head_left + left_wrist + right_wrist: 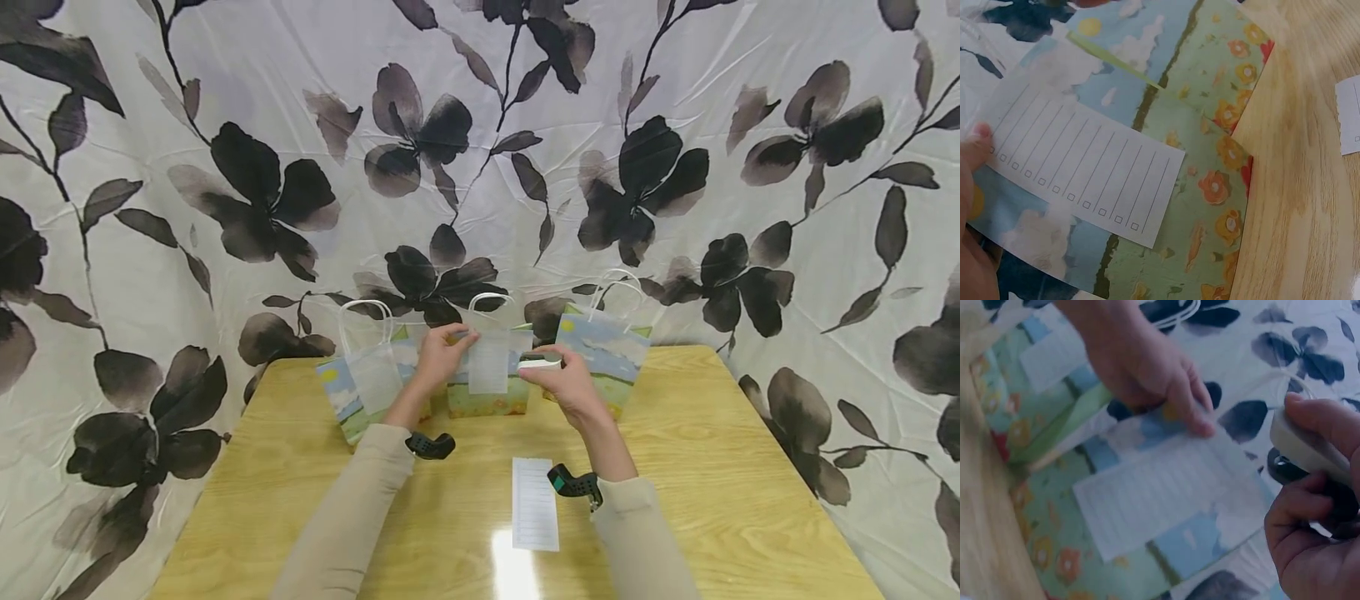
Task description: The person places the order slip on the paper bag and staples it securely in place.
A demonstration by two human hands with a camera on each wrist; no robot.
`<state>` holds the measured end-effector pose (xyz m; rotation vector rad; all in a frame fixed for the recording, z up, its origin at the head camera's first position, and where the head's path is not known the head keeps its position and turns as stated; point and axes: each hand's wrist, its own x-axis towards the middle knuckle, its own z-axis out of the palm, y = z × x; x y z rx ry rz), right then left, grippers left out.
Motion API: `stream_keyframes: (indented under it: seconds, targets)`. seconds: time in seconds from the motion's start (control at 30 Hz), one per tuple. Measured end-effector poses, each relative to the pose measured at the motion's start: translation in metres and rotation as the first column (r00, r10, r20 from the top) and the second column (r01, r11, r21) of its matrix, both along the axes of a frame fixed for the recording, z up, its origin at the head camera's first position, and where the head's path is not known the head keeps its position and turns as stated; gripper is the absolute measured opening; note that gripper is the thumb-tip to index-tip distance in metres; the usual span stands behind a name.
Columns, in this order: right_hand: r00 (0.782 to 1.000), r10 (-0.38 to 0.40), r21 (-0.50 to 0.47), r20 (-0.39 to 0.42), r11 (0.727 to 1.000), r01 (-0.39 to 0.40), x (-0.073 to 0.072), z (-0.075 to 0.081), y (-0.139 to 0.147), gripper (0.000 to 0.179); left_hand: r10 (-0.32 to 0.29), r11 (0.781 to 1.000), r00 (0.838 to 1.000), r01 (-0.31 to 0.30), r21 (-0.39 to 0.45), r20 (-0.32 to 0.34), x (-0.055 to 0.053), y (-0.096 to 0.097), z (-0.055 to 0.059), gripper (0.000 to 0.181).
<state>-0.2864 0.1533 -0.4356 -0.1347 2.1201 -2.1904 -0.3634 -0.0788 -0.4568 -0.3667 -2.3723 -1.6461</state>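
In the head view my left hand [435,360] pinches a white checklist slip [488,371] against the upper front of the middle gift bag [487,406]. The left wrist view shows the thumb on the slip's top end, with ruled lines and small boxes along the paper [1091,169]. Just right of that bag, my right hand [573,387] grips a small white and black stapler [538,363]. Its white top lies under the thumb, and a gap shows above the dark lower part in the right wrist view. The stapler is apart from the slip.
To the left stands another landscape-printed gift bag [350,410] with a slip [375,379] on its front. A third bag [603,342] stands at the right, partly behind my right hand. Another checklist slip [535,504] lies on the wooden table [750,500]. Floral cloth hangs behind.
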Motion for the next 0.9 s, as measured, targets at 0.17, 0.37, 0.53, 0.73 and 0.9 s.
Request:
stream_keyframes:
  seconds: [0.17, 0.37, 0.53, 0.73, 0.9]
  targets:
    - [0.998, 0.014, -0.088, -0.055, 0.996, -0.019, -0.011, 0.018, -0.021, 0.054, 0.017, 0.999, 0.999, -0.018, -0.035, -0.034, 0.001, -0.005, -0.002, 0.024]
    - [0.987, 0.11, -0.033, -0.121, 0.993, -0.115, -0.023, 0.033, -0.037, 0.053, 0.002, 0.999, 0.998, -0.005, -0.044, -0.064, -0.003, -0.001, -0.002, 0.023]
    - [0.957, 0.189, 0.159, -0.219, 0.975, -0.156, -0.031, 0.039, -0.047, 0.047, -0.001, 0.999, 0.999, -0.001, -0.038, -0.053, 0.0, -0.001, -0.002, 0.021]
    - [0.925, 0.183, 0.329, -0.334, 0.942, -0.068, -0.045, 0.04, -0.053, 0.043, -0.01, 0.999, 0.998, 0.008, -0.046, -0.06, 0.001, -0.001, -0.001, 0.025]
    - [0.928, 0.191, 0.373, -0.321, 0.926, -0.061, -0.05, 0.038, -0.055, 0.05, -0.02, 0.999, 0.999, 0.019, -0.028, -0.048, 0.001, -0.001, 0.0, 0.025]
